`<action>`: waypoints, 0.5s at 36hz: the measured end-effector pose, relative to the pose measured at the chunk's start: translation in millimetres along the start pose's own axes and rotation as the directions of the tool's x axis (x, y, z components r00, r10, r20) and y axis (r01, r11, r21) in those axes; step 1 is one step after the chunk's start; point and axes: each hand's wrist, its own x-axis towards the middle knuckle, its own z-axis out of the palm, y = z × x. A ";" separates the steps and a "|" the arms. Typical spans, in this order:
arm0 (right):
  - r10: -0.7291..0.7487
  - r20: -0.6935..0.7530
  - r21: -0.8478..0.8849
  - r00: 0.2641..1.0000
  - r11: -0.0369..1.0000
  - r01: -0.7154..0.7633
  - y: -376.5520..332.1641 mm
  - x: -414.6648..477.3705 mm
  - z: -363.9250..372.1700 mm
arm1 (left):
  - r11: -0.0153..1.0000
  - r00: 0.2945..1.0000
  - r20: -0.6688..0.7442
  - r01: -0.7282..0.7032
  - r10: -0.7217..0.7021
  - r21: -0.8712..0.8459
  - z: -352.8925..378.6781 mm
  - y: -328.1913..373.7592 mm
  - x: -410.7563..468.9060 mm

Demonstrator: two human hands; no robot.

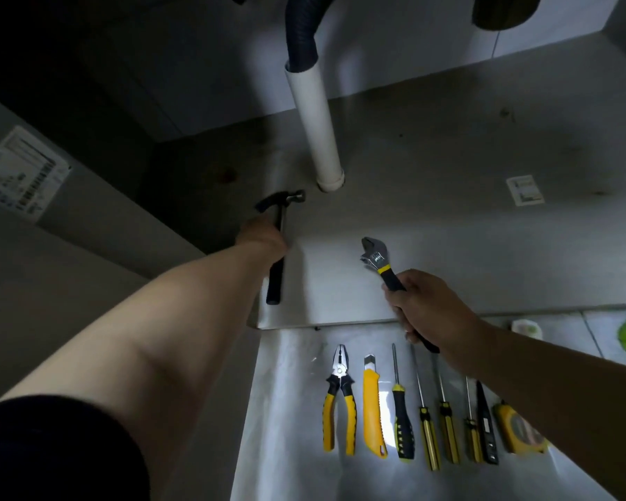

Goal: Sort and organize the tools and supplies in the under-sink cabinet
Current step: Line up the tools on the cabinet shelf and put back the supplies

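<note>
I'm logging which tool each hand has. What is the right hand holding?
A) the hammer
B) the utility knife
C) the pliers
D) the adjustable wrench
D: the right hand grips the black-and-yellow handle of the adjustable wrench, while the hammer is in the left hand and the pliers lie in the row of tools below.

Pliers [338,399], knife [373,406], screwdrivers [402,421] and tape measure [517,428] line the grey sheet [286,410].

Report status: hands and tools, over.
Left hand grips hammer near its head. Right hand grips wrench by handle. Pipe stands beyond hammer head. Tool row lies out front.
</note>
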 end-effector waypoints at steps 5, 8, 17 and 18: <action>0.007 -0.020 0.001 1.000 1.000 -0.007 5.4 3.2 -1.2 | 0.995 0.997 -0.031 -0.066 0.068 0.080 -4.8 -5.3 7.2; 0.013 -0.005 0.011 1.000 1.000 -0.013 8.9 4.3 -1.7 | 0.994 0.999 -0.046 -0.025 0.030 0.107 -3.6 -4.7 9.9; 0.062 0.010 0.028 0.998 0.998 -0.062 12.8 1.8 3.5 | 0.958 0.998 -0.047 -0.027 0.042 0.284 3.5 -2.7 5.0; 0.063 0.014 0.023 0.998 0.998 -0.063 12.5 1.2 3.5 | 0.954 0.998 -0.049 -0.026 0.043 0.299 4.2 -2.3 4.6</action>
